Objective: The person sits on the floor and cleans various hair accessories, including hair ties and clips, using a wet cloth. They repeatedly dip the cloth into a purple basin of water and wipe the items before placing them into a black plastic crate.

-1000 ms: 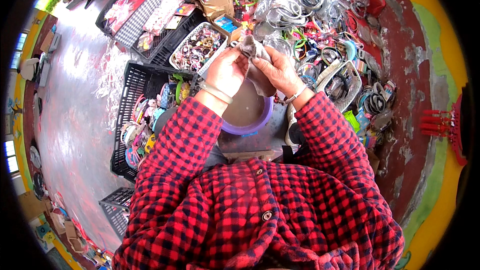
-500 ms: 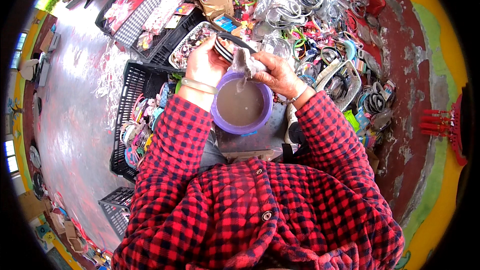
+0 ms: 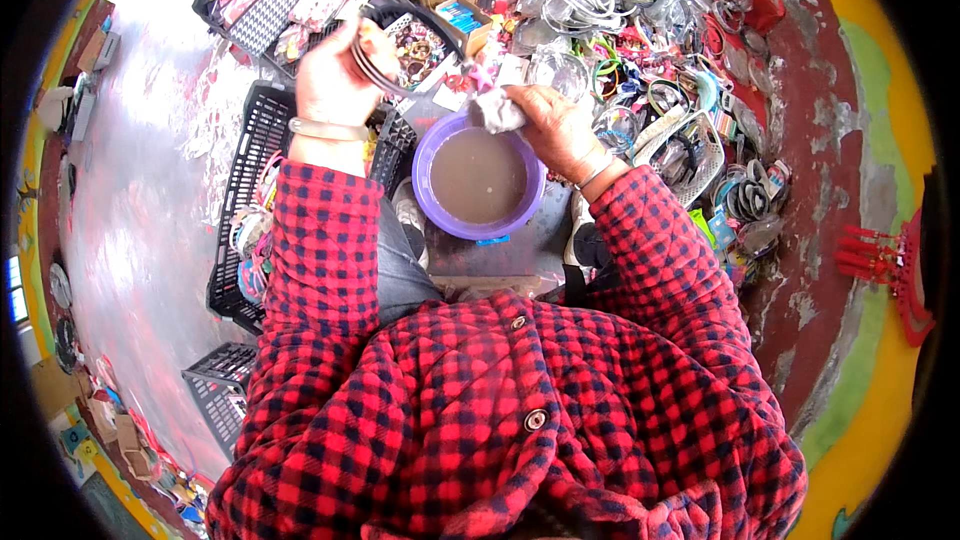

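My left hand [image 3: 335,85] is closed around a dark headband with pale stripes [image 3: 378,74], raised to the left of a purple basin [image 3: 421,185]. The band is partly smeared by motion. Over the basin's far right rim, my right hand [image 3: 560,130] pinches a wet, crumpled grey-white cloth [image 3: 499,111]. Murky brownish water [image 3: 478,180] fills much of the basin, which stands between my feet. Cloth and headband seem close together, but I cannot tell whether they touch.
A black plastic crate [image 3: 238,210] of hair accessories stands at my left. Ahead and right lies a heap of plastic-wrapped hoops [image 3: 590,5]. A white basket [image 3: 712,172] holds more bands at right. Small cardboard boxes [image 3: 478,35] stand beyond the basin.
My left hand has moved left and away with the headband, farther from my right hand. The cloth, still in my right hand, is now bunched at the basin's far rim.
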